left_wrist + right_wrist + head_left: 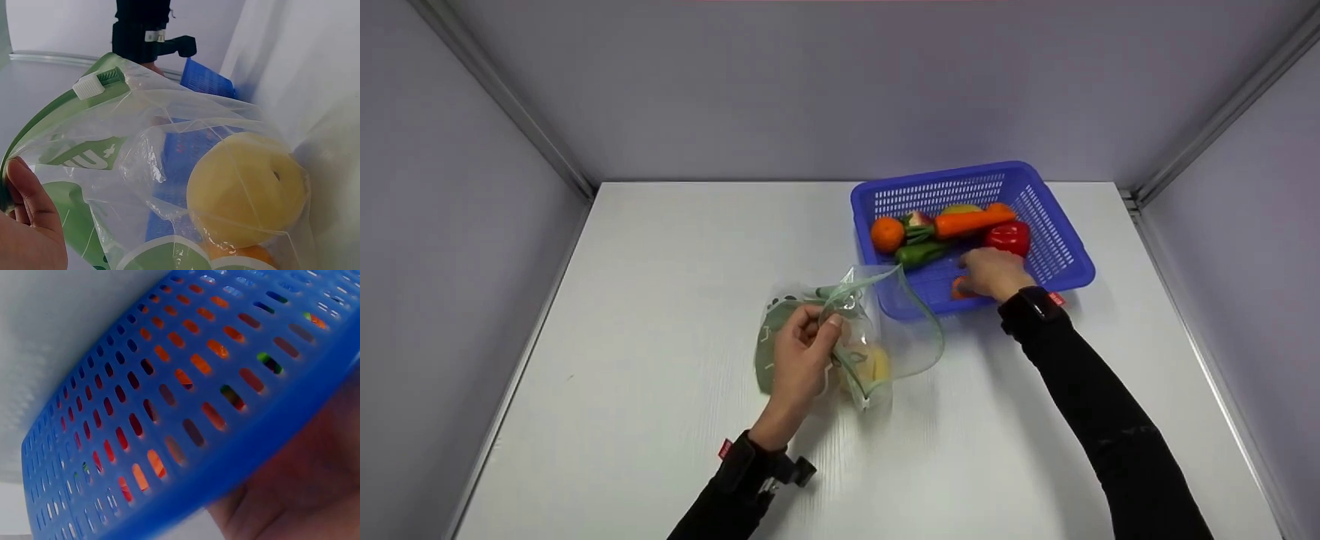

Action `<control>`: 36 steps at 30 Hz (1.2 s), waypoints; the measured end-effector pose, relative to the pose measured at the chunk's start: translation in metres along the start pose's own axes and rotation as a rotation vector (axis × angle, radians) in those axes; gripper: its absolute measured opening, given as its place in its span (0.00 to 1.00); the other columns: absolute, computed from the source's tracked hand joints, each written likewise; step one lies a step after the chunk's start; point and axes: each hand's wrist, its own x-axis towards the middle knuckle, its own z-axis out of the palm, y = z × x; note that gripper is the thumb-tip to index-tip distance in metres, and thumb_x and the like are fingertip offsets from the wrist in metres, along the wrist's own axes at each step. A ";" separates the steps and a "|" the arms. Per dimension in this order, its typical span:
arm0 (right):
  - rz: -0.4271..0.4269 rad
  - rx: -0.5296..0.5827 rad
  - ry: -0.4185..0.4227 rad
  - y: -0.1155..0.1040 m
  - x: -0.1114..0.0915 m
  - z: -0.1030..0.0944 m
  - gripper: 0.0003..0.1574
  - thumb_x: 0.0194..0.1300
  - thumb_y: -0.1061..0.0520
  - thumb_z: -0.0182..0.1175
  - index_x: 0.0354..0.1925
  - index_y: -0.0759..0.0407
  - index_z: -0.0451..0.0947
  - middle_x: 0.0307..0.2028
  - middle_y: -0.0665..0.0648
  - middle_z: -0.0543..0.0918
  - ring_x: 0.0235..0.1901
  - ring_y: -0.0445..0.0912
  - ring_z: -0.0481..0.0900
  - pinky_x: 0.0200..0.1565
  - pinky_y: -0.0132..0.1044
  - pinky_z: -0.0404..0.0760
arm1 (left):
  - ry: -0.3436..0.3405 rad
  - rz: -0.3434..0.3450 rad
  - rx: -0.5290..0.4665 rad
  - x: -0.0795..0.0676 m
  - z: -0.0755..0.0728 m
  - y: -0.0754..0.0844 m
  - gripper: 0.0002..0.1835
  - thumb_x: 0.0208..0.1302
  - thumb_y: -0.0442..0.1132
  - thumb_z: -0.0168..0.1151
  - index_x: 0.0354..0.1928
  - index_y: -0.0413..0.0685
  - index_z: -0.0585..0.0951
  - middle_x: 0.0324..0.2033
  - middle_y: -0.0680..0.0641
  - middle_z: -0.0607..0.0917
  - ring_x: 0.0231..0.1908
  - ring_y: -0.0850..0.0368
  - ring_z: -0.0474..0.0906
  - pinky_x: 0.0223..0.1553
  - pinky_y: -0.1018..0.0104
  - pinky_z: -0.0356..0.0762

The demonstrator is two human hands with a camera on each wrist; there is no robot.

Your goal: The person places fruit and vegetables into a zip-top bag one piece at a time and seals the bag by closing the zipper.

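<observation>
My left hand (802,349) pinches the green-edged mouth of a clear zip bag (915,341) between thumb and fingers. Through the plastic, the left wrist view shows a round yellow fruit (244,191) with a small dark dimple, and part of an orange-coloured thing (242,256) below it. A white slider (89,88) sits on the bag's zip. Reaching over the near rim of the blue basket (1069,277), my right hand (997,274) is down at an orange-coloured piece (962,288). Its fingertips are partly hidden, so their hold on that piece is unclear.
Inside the basket lie a carrot (971,222), a green pepper (919,255), a red pepper (1009,238), an orange fruit (887,235) and a yellow item (961,209) behind the carrot. The bag's mouth overlaps the basket's near left corner. Grey walls (810,90) enclose the white table (660,300).
</observation>
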 end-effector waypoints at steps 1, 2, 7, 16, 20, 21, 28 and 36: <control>0.001 -0.003 -0.009 0.000 0.000 0.000 0.36 0.67 0.48 0.71 0.66 0.63 0.77 0.61 0.72 0.79 0.57 0.67 0.77 0.58 0.69 0.73 | 0.003 0.000 0.001 0.000 0.000 0.000 0.06 0.72 0.30 0.62 0.42 0.31 0.77 0.27 0.49 0.78 0.25 0.62 0.72 0.22 0.72 0.73; 0.001 -0.004 -0.020 0.000 0.001 0.000 0.37 0.67 0.48 0.71 0.67 0.63 0.77 0.62 0.72 0.78 0.57 0.67 0.77 0.59 0.69 0.72 | 0.005 0.000 0.006 0.000 0.000 0.000 0.06 0.72 0.30 0.62 0.42 0.31 0.77 0.27 0.49 0.78 0.25 0.62 0.72 0.22 0.72 0.72; -0.009 0.026 -0.084 0.003 0.003 0.002 0.37 0.68 0.49 0.70 0.67 0.66 0.75 0.62 0.73 0.78 0.57 0.64 0.75 0.63 0.65 0.71 | -0.008 -0.001 0.012 0.000 -0.001 0.000 0.06 0.72 0.31 0.61 0.42 0.32 0.77 0.28 0.49 0.78 0.25 0.62 0.72 0.22 0.71 0.72; -0.068 0.119 0.018 0.006 -0.005 -0.005 0.26 0.66 0.51 0.71 0.56 0.64 0.84 0.47 0.65 0.84 0.48 0.61 0.78 0.58 0.60 0.75 | -0.008 0.012 0.008 -0.001 -0.001 0.001 0.06 0.72 0.31 0.61 0.42 0.31 0.77 0.27 0.49 0.78 0.24 0.63 0.73 0.22 0.72 0.73; -0.134 0.185 0.118 0.003 -0.019 -0.012 0.23 0.67 0.53 0.70 0.55 0.66 0.83 0.47 0.66 0.85 0.47 0.61 0.78 0.58 0.58 0.76 | -0.008 0.019 0.012 -0.001 -0.002 0.000 0.06 0.72 0.31 0.61 0.42 0.31 0.77 0.26 0.49 0.78 0.23 0.63 0.73 0.21 0.71 0.74; -0.145 0.197 0.141 0.002 -0.024 -0.014 0.23 0.68 0.53 0.70 0.55 0.66 0.83 0.47 0.66 0.84 0.47 0.61 0.78 0.58 0.58 0.76 | -0.007 0.022 0.014 -0.001 -0.002 0.000 0.06 0.72 0.31 0.61 0.42 0.31 0.77 0.26 0.49 0.78 0.23 0.62 0.73 0.21 0.70 0.74; -0.267 0.246 0.323 -0.003 -0.065 -0.019 0.23 0.71 0.52 0.69 0.58 0.64 0.81 0.53 0.68 0.80 0.53 0.61 0.74 0.59 0.59 0.73 | -0.008 0.019 0.022 0.000 0.000 -0.001 0.07 0.73 0.32 0.62 0.43 0.32 0.78 0.27 0.48 0.79 0.24 0.62 0.73 0.22 0.69 0.74; -0.424 0.354 0.592 -0.015 -0.111 -0.019 0.34 0.64 0.57 0.75 0.64 0.66 0.73 0.56 0.66 0.79 0.49 0.55 0.80 0.51 0.46 0.84 | -0.024 0.021 0.006 0.000 0.003 0.000 0.07 0.74 0.32 0.61 0.44 0.32 0.77 0.28 0.47 0.78 0.23 0.62 0.72 0.22 0.70 0.75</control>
